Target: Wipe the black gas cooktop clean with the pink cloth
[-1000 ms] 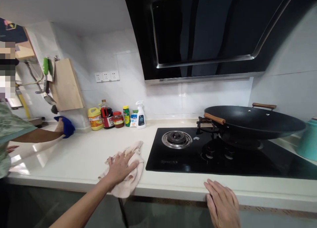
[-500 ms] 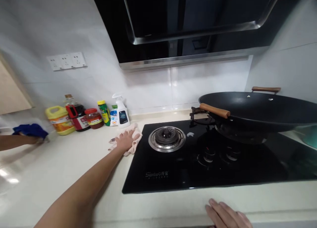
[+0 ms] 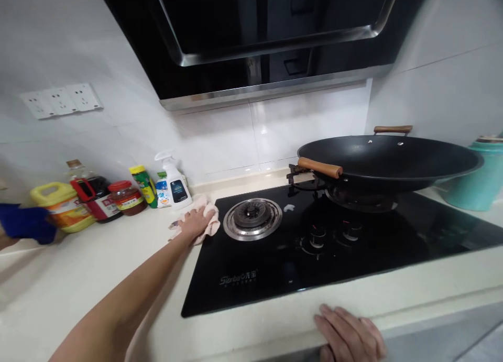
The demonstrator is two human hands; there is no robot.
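Note:
My left hand (image 3: 194,223) presses down on a pale pink cloth (image 3: 212,227), bunched on the counter against the left edge of the black glass cooktop (image 3: 275,273). Its fingers are bent into the fabric. Just behind it stand a white spray bottle (image 3: 177,186) and a small blue and white packet (image 3: 163,193). My right hand (image 3: 349,333) rests on the counter's front edge below the cooktop, fingers stretched out side by side, holding nothing. The bare burner (image 3: 252,218) lies to the right of the cloth, with a small white scrap (image 3: 289,208) beside it.
A large black wok (image 3: 385,160) covers the right burner. Along the wall stand a yellow jug (image 3: 65,207), a dark sauce bottle (image 3: 96,197), a red-lidded jar (image 3: 128,198) and a green container (image 3: 144,186). Another person's blue cloth (image 3: 27,223) is at far left. The range hood (image 3: 271,53) hangs overhead.
The view has turned to the right, bringing a teal container into sight. My left hand stays on the cloth and my right on the counter edge. The other person's blue cloth looks lifted and blurred.

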